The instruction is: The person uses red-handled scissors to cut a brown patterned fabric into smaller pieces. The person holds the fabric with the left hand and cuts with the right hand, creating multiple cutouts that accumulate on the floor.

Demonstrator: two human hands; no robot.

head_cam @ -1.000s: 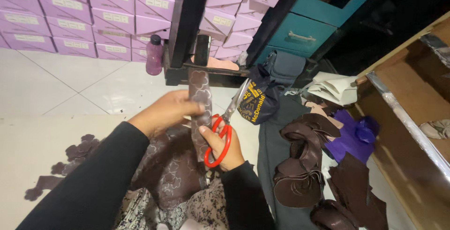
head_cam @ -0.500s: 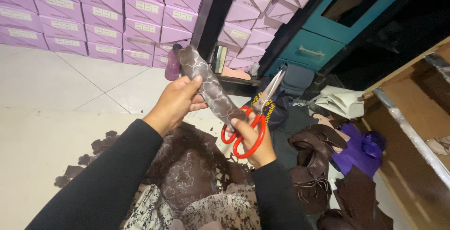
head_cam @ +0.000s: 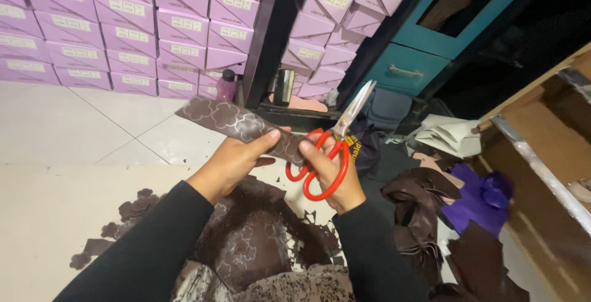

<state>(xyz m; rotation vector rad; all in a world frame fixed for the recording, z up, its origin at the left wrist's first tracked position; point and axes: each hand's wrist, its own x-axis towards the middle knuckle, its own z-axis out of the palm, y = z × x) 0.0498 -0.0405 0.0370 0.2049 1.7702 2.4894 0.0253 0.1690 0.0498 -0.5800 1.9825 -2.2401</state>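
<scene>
Hands [head_cam: 231, 161] raised, strip [head_cam: 237, 123] pinched, scissors [head_cam: 329, 154] gripped

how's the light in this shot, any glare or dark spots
Head view: the floor tiles and purple boxes are evenly lit; glare streaks the scissor blades and the patterned strip; the top right corner falls into deep shadow; the edges bend from the wide lens.
</scene>
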